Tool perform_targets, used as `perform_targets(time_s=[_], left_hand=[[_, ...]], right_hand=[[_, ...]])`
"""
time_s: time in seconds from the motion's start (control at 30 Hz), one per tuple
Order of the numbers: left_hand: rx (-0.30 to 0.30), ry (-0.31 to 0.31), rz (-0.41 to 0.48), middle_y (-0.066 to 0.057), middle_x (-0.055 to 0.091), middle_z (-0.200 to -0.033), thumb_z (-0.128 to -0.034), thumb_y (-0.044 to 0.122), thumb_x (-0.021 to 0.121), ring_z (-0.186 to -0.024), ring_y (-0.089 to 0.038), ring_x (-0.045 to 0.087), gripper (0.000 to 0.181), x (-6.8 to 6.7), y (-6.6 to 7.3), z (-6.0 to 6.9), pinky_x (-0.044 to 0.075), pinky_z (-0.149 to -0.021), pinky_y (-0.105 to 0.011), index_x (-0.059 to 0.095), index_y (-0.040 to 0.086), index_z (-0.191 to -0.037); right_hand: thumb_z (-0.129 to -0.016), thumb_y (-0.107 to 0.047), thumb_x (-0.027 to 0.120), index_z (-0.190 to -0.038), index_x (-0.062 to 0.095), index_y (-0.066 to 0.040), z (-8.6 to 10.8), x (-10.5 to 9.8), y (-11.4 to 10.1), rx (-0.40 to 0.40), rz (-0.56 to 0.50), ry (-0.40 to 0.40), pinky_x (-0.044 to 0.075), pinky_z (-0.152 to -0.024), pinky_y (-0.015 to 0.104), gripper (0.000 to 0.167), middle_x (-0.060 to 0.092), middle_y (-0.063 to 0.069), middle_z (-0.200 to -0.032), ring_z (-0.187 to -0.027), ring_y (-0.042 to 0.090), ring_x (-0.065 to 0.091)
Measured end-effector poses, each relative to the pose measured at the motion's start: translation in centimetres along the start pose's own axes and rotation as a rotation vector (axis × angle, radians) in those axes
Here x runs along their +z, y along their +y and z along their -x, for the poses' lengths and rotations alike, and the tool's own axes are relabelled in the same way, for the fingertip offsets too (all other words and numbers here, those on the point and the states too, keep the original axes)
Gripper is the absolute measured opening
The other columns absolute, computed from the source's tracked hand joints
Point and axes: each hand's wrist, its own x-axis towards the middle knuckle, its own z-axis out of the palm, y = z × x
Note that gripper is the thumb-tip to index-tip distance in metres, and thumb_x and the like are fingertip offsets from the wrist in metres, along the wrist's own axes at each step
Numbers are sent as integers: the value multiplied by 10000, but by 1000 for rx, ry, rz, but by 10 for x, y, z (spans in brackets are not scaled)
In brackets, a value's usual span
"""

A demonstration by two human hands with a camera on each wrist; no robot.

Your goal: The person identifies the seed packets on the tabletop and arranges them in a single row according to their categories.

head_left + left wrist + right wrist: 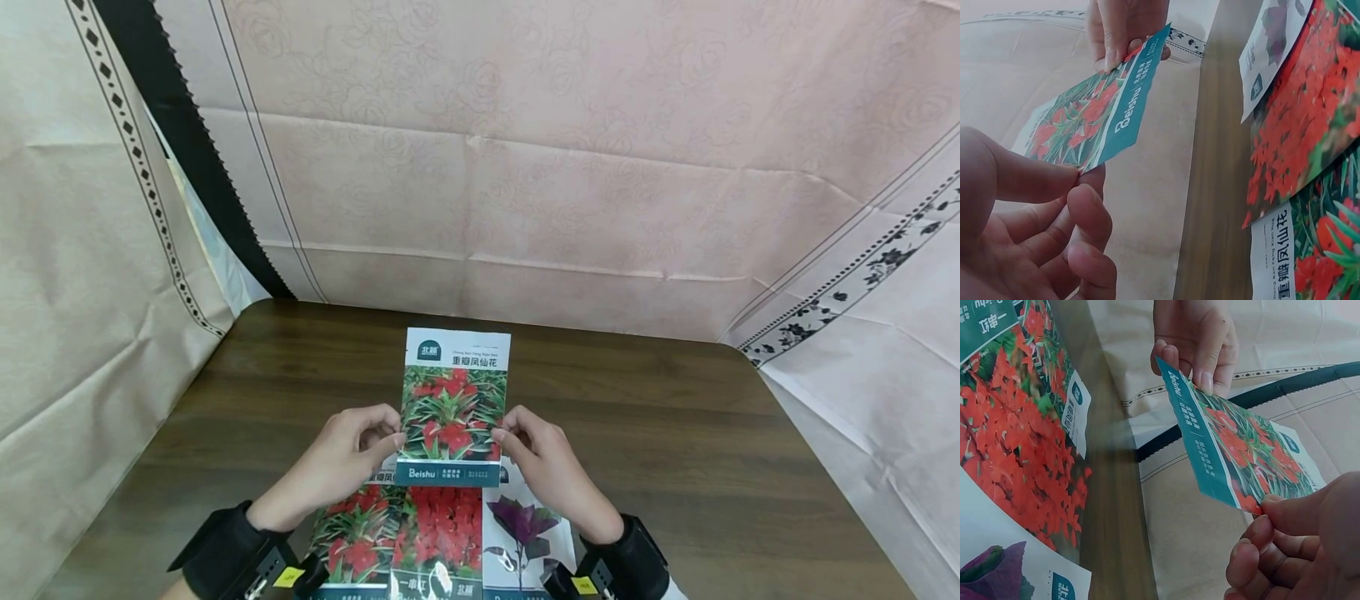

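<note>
A seed packet (453, 408) with red flowers and a teal bottom band is held up between both hands. My left hand (352, 454) pinches its left edge between thumb and fingers. At the opposite edge my right hand (551, 467) pinches it the same way. Both wrist views show the packet tilted, raised off the table. Below it lie three more packets: one with red flowers and green leaves (356, 537), a middle one full of red blossoms (442, 529), and a white one with a purple plant (525, 533). The held packet and my hands cover parts of their tops.
The brown wooden table (660, 433) has rounded far corners. Pale patterned cloth (525, 192) hangs behind it and along both sides. A dark strip with a jagged edge (202, 158) runs down the cloth at the far left.
</note>
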Motion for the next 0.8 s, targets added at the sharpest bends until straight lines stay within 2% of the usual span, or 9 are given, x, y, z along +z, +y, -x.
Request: perform_targets(time_s=[0.17,0.4,0.6,0.8], left_hand=[[-11,-18,31,-89,633,-818,-947,146,612,-599,-105,530,48,0,2,1,434,-565,-251,641,108,-952],[-27,-29,48,-38,636,-824,-954,178,608,-638,-112,543,71,0,3,3,435,-575,-254,642,115,-956],[-9,-9,61,-8,664,-855,-941,182,629,-669,-117,571,63,4,2,3,459,-595,-253,653,124,-936],[-17,23,59,11,682,-855,-927,201,652,-674,-108,568,66,6,3,3,448,-607,-247,674,139,-938]], right_hand=[[-996,-240,542,-927,570,-144,2,-1,-1,5,-7,-5,382,-559,209,121,510,-17,-730,-590,83,438],[-998,-280,535,-922,573,-136,6,-2,0,23,-18,-13,381,-562,209,168,513,-7,-730,-600,87,443],[-990,-268,553,-932,596,-137,9,-4,2,29,-18,3,412,-580,215,149,536,6,-747,-646,108,487],[-988,-286,554,-925,605,-129,11,-6,2,24,-18,13,419,-591,212,177,558,3,-776,-682,109,503]])
